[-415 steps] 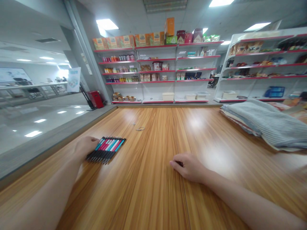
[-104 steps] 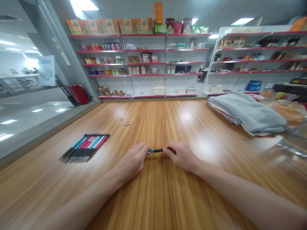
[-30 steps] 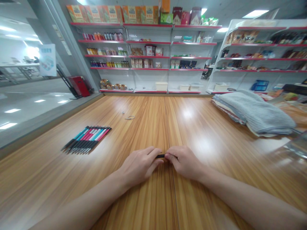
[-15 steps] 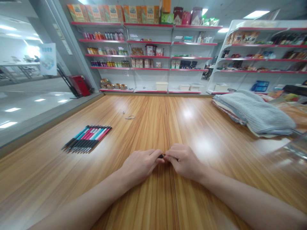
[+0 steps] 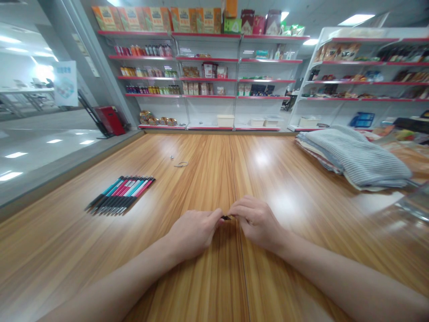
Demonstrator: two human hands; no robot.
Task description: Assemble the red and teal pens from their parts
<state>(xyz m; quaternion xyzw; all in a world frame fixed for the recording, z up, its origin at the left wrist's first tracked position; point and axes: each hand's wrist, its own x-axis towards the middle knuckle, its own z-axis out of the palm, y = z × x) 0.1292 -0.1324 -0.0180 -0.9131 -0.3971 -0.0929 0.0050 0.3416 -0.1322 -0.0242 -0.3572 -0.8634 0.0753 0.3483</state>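
Observation:
My left hand pinches a small black object between thumb and fingers, low over the middle of the table. Most of that object is hidden, and its kind cannot be made out. From the other side my right hand meets it, the bent fingers closed with their tips at the object's right end. Whether these tips grip the same object or a tiny part of it is not clear. On the left of the table lies a neat row of several pens with black grips and blue, pink and white barrels.
A thin curved wire-like piece and a tiny shiny bit lie farther back on the wooden table. Folded striped cloths are stacked at the right, near a clear container. Stocked shelves stand behind.
My right hand's fingers have lifted slightly and shifted at the black object, showing a little more of its end. My left hand keeps its hold, nearly in place.

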